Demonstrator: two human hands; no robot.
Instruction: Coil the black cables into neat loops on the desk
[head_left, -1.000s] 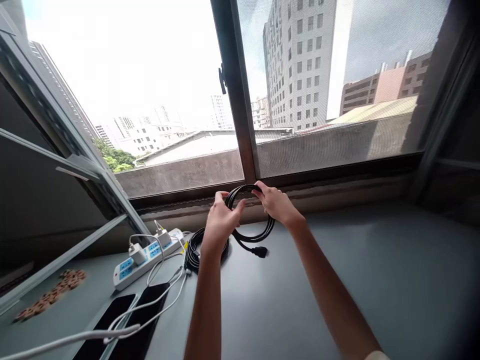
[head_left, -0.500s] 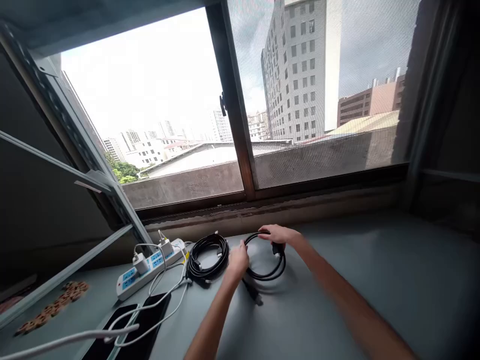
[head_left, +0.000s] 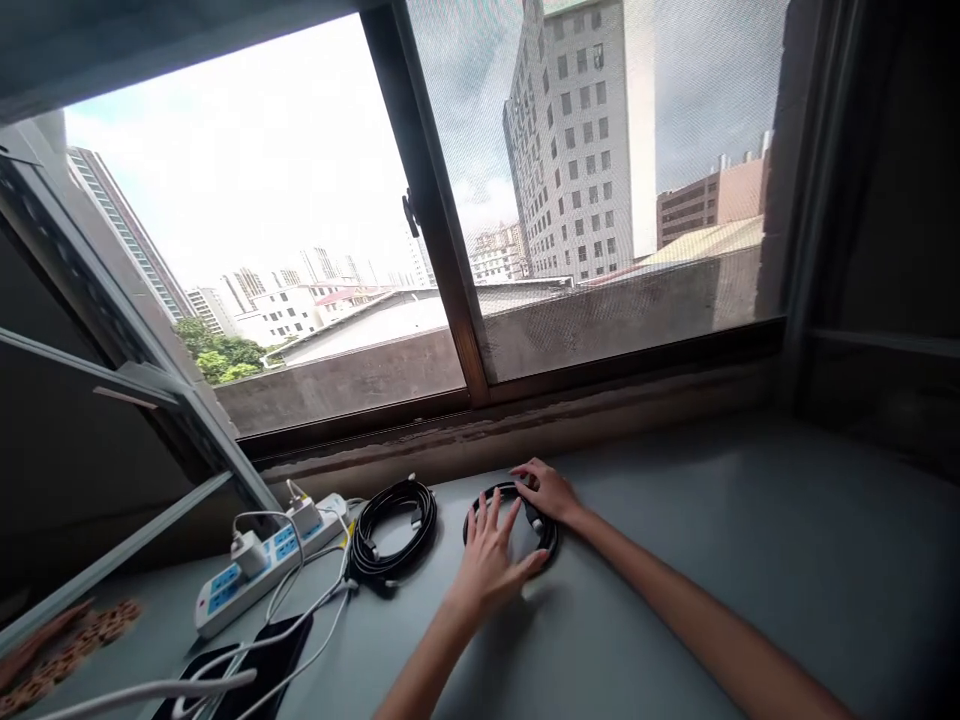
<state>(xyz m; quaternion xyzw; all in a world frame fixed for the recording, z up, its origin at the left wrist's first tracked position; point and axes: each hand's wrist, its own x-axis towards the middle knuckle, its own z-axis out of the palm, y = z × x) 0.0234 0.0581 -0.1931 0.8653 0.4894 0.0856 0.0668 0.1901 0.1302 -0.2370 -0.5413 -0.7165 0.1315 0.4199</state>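
Note:
A coiled black cable (head_left: 553,545) lies on the grey-blue table, with a connector inside its ring at the right. Over the coil's left and lower part, my left hand (head_left: 491,560) is spread, its fingers apart and the thumb at the lower right edge. My right hand (head_left: 549,492) rests at the coil's upper right, fingers bent and apart over the cable. Left of them sits a second, thicker black cable coil (head_left: 427,525), touched by neither hand.
At the left, a white power strip (head_left: 206,612) holds two white chargers with white cables. Dark phones (head_left: 281,640) lie in front of it. A brown patterned item (head_left: 105,630) is at the far left. Behind the table runs the window frame (head_left: 472,370).
My left hand has opened from a closed grip and spread over the coil. The cable end that hung out below the coil no longer shows. The view has shifted slightly.

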